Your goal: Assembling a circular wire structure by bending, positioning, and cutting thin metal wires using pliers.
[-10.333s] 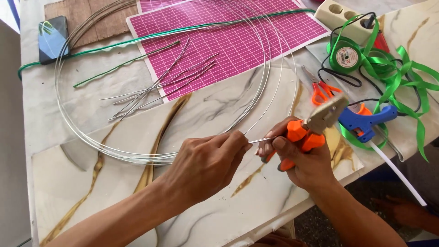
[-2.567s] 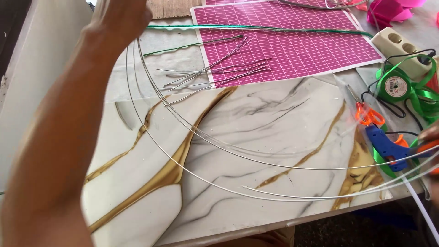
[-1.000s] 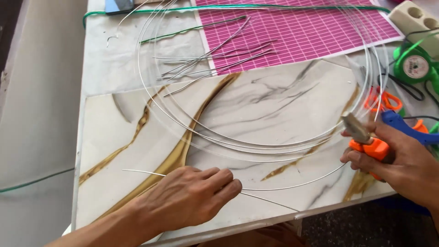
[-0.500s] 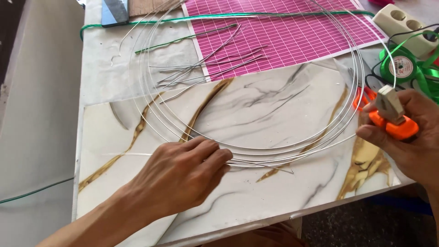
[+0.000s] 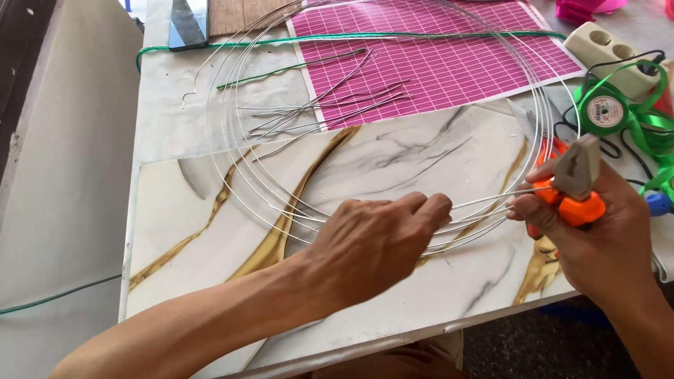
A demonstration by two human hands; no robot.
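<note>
A big coil of silver wire [image 5: 239,175] lies in several loops across the marble-patterned table [image 5: 182,231]. My left hand [image 5: 379,245] rests on the near side of the coil, fingers pinching a wire strand. A loose end of that wire [image 5: 491,198] runs right to my right hand [image 5: 597,238], which grips orange-handled pliers [image 5: 572,189], jaws pointing up. The wire tip meets my right fingers beside the pliers.
A pink grid cutting mat [image 5: 435,56] lies at the back, with several short cut wire pieces [image 5: 316,112] at its left edge. A long green wire [image 5: 337,38] crosses the mat. Green ribbon on a spool [image 5: 607,112], a white power strip [image 5: 611,49] and orange scissors [image 5: 554,151] sit at the right.
My left hand slid right along the coil and now pinches the wire. My right hand with the pliers came down and left to meet the wire's end.
</note>
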